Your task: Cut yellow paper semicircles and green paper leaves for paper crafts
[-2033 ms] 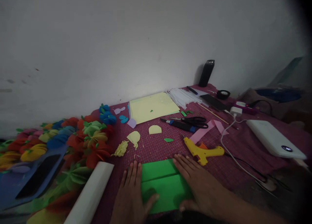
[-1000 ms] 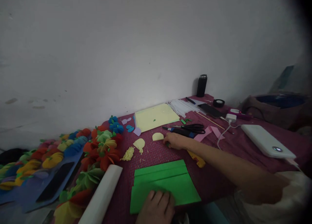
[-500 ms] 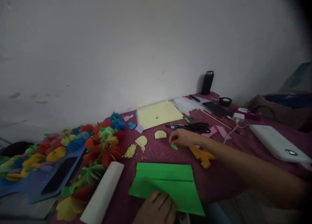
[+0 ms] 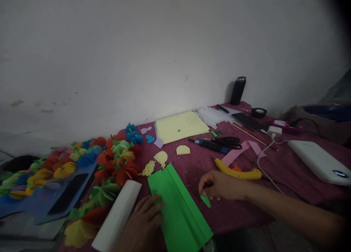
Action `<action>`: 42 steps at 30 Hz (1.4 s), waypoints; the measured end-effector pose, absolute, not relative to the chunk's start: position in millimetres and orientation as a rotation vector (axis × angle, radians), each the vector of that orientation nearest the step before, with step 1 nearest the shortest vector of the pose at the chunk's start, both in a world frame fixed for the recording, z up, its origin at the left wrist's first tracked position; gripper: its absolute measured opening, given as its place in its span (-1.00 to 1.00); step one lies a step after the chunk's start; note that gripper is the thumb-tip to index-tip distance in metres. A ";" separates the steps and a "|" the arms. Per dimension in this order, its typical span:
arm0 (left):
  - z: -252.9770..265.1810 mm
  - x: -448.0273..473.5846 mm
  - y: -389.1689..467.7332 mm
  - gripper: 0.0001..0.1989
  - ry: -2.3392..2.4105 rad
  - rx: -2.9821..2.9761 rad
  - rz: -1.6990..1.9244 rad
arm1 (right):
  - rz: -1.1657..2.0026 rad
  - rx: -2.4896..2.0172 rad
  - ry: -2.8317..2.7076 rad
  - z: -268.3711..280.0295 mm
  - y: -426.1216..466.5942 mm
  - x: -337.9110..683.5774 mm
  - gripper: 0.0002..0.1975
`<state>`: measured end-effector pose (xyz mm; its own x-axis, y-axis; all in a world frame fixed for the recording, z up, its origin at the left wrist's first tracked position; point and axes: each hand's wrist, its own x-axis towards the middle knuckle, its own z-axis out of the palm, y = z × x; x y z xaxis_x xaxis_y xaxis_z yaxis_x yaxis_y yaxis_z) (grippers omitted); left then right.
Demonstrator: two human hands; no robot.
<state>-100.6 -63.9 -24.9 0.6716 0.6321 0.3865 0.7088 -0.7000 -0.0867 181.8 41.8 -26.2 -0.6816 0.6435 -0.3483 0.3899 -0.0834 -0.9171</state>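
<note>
A folded green paper sheet (image 4: 178, 208) lies aslant at the table's near edge, a crease running along its right side. My left hand (image 4: 145, 217) grips its left edge, with fingers over the top; the thumb is hidden. To the right of the sheet, my right hand (image 4: 219, 186) pinches a small green paper piece (image 4: 205, 201) between thumb and fingertips. Just behind that hand is a yellow glue gun (image 4: 238, 172) with an orange trigger. Cut pale yellow paper shapes (image 4: 183, 150) lie beyond the sheet.
Colourful paper pumpkins and flowers (image 4: 127, 171) crowd the left, beside a white roll (image 4: 117, 215). Scissors (image 4: 227, 140), a blue-black cutter (image 4: 211, 146), pink strips (image 4: 234, 152) and yellow sheets (image 4: 181, 128) lie farther back. A white power bank (image 4: 318, 160) and cables are at right.
The green sheet has turned from crosswise to slanting lengthwise, and my left hand has shifted left with it. My right hand has come nearer with the small green piece, uncovering the glue gun.
</note>
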 end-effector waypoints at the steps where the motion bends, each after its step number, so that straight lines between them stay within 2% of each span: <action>1: -23.4 -96.9 -65.3 -0.86 -1.144 -2.650 -0.495 | 1.848 -1.143 -1.972 -23.9 41.9 181.1 -0.88; 3: -23.5 -83.7 -64.4 -0.78 -1.250 -2.573 -0.652 | 1.812 -1.137 -1.947 -17.5 46.8 177.1 -0.88; 7: -34.0 -52.0 -44.6 -0.65 -1.436 -2.568 -0.419 | 1.708 -1.152 -1.874 -5.4 66.5 156.9 -0.88; 12: -53.6 -37.5 -26.4 -0.67 -1.557 -2.574 -0.227 | 1.615 -1.179 -1.975 -9.0 85.9 126.4 -0.89; 21: -58.8 -36.0 -30.3 -0.67 -1.621 -2.576 -0.308 | 1.549 -1.223 -2.158 -46.7 114.7 87.3 -0.93; 27: -61.9 -38.8 -29.2 -0.64 -1.679 -2.580 -0.281 | 1.477 -1.249 -2.294 -43.6 117.6 83.9 -0.90; 34: -66.0 -40.7 -28.2 -0.67 -1.664 -2.601 -0.254 | 1.314 -1.280 -2.428 -36.3 114.3 84.0 -0.85; 42: -63.7 -41.9 -26.0 -0.68 -1.622 -2.619 -0.265 | 0.990 -1.296 -2.564 -37.7 116.2 82.8 -0.88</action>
<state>-41.9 -26.0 -63.7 0.4352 0.8839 0.1710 0.8924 -0.4486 0.0478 82.8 116.2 -37.7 -0.6319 0.7512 -0.1907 0.6845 0.4255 -0.5919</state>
